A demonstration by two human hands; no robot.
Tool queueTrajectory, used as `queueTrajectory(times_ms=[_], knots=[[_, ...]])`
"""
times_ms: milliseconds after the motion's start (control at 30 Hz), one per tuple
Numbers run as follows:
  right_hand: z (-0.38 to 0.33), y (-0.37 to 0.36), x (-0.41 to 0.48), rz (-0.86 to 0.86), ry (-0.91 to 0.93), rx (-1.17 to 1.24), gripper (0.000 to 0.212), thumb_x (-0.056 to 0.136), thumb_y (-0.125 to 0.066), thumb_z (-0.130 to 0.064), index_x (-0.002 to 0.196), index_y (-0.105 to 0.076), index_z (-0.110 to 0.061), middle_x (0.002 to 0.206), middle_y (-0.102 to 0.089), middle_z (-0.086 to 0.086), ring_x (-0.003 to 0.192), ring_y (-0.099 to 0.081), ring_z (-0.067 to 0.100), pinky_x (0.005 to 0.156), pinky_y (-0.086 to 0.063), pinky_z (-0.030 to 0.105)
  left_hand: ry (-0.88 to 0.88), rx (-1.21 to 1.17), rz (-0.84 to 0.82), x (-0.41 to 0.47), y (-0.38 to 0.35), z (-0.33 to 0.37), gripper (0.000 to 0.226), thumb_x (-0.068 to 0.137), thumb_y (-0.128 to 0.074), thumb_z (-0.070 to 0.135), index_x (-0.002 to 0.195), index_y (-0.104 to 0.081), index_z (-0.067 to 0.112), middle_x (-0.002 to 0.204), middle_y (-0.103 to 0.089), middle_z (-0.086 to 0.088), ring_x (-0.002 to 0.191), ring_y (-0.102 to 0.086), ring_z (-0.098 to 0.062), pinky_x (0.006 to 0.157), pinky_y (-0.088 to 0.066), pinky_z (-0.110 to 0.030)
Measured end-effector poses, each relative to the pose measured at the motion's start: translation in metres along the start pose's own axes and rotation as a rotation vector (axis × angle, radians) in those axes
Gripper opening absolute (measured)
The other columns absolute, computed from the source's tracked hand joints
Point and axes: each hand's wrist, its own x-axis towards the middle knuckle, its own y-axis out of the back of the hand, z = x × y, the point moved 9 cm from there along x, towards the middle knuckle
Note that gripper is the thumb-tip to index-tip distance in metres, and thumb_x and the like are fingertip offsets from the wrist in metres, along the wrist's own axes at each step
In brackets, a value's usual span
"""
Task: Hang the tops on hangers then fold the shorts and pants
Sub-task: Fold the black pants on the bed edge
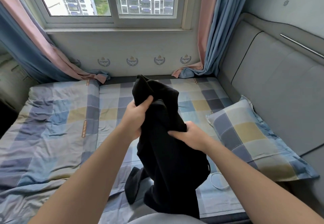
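One black garment (166,153) hangs over one checked bed (61,118), held by two hands: the grip of the left hand (136,117) bunches its top, the grip of the right hand (189,136) pinches lower. One pillow (245,136) lies to the right.

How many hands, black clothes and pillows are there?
Black cloth garment: 1
Bare hands: 2, left hand and right hand, both gripping it
Checked blue-and-yellow fabric pillow: 1
Total: 4

A home bedroom: a bed (57,118) under checked bedding, a matching pillow (249,136), a padded headboard (273,87) and a curtained window (112,1) (tower blocks outside).
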Motion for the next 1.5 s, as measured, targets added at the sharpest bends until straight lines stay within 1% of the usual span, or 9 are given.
queueTrajectory(times_ms=[200, 333, 433, 600, 733, 900, 1100, 1300, 1500], knots=[[-0.007, 0.026, 0.017, 0.279, -0.078, 0.151, 0.014, 0.094, -0.068, -0.032, 0.096, -0.074, -0.02, 0.086, -0.078, -0.003, 0.086, -0.074, 0.019, 0.073, -0.058, 0.031, -0.286, 0.501, 0.198, -0.004, 0.021, 0.029, 0.069, 0.09, -0.072, 0.039, 0.148, -0.039, 0.025, 0.137, -0.052, 0.005, 0.126, -0.051, -0.012, 0.102, -0.044, -0.031], [-0.014, 0.047, 0.023, 0.411, -0.16, 0.324, 0.03, 0.094, -0.068, -0.031, 0.113, -0.068, -0.008, 0.103, -0.074, 0.009, 0.098, -0.07, 0.028, 0.085, -0.059, 0.04, -0.62, 0.713, 0.204, -0.05, -0.007, 0.024, 0.047, 0.082, -0.08, 0.033, 0.122, -0.055, 0.027, 0.122, -0.055, 0.009, 0.112, -0.053, -0.011, 0.097, -0.044, -0.028], [-0.024, 0.053, 0.022, 0.421, -0.174, 0.49, 0.039, 0.095, -0.068, -0.026, 0.119, -0.062, 0.004, 0.111, -0.07, 0.02, 0.101, -0.07, 0.033, 0.092, -0.057, 0.05, -0.563, 0.758, -0.013, -0.068, -0.034, -0.011, 0.049, 0.075, -0.08, 0.049, 0.116, -0.057, 0.035, 0.124, -0.049, 0.019, 0.111, -0.053, -0.003, 0.095, -0.046, -0.027], [-0.04, 0.045, 0.018, 0.391, -0.182, 0.762, 0.029, 0.099, -0.061, -0.02, 0.113, -0.065, 0.005, 0.107, -0.073, 0.02, 0.09, -0.073, 0.027, 0.069, -0.061, 0.034, -0.384, 1.086, 0.013, -0.061, -0.036, -0.05, 0.115, 0.054, -0.063, 0.088, 0.15, -0.014, 0.047, 0.163, -0.006, 0.018, 0.149, -0.014, -0.013, 0.114, -0.022, -0.046], [-0.043, 0.027, 0.016, 0.311, -0.263, 0.947, 0.037, 0.103, -0.054, -0.023, 0.128, -0.059, 0.005, 0.123, -0.067, 0.023, 0.11, -0.067, 0.034, 0.079, -0.056, 0.04, -0.379, 1.145, 0.177, -0.05, -0.018, -0.044, 0.075, 0.079, -0.069, 0.063, 0.139, -0.038, 0.029, 0.153, -0.031, 0.005, 0.133, -0.043, -0.026, 0.104, -0.039, -0.048], [-0.041, 0.024, 0.012, 0.199, -0.26, 1.092, 0.039, 0.103, -0.052, -0.021, 0.132, -0.056, 0.004, 0.124, -0.066, 0.023, 0.101, -0.069, 0.034, 0.074, -0.06, 0.042, -0.472, 1.033, 0.279, -0.038, 0.006, -0.021, 0.018, 0.096, -0.06, 0.033, 0.1, -0.061, 0.016, 0.112, -0.054, 0.004, 0.101, -0.053, -0.026, 0.088, -0.044, -0.046], [-0.034, 0.032, -0.006, 0.046, -0.034, 0.669, 0.05, 0.09, -0.066, -0.033, 0.137, -0.053, -0.021, 0.136, -0.063, 0.005, 0.126, -0.059, 0.025, 0.098, -0.053, 0.049, -0.36, 0.612, 0.213, -0.022, 0.041, 0.004, 0.018, 0.101, -0.057, 0.031, 0.091, -0.069, 0.023, 0.086, -0.073, 0.006, 0.085, -0.068, -0.015, 0.077, -0.054, -0.037], [-0.036, -0.027, -0.041, -0.291, 0.081, 0.064, 0.093, 0.071, -0.08, -0.044, 0.148, -0.028, -0.049, 0.141, -0.046, -0.033, 0.131, -0.045, -0.009, 0.102, -0.042, 0.015, -0.086, 0.128, 0.27, -0.014, 0.064, 0.001, 0.026, 0.1, -0.059, 0.037, 0.094, -0.072, 0.016, 0.084, -0.078, -0.001, 0.078, -0.075, -0.019, 0.061, -0.058, -0.032], [-0.062, -0.028, -0.039, -0.027, 0.164, -0.029, 0.101, 0.079, -0.083, -0.024, 0.155, -0.018, -0.039, 0.142, -0.053, -0.012, 0.125, -0.055, 0.003, 0.109, -0.045, 0.033, 0.151, 0.06, 0.332, -0.005, 0.065, -0.013, 0.034, 0.101, -0.058, 0.035, 0.108, -0.063, 0.002, 0.088, -0.075, -0.012, 0.076, -0.073, -0.029, 0.057, -0.056, -0.033]])
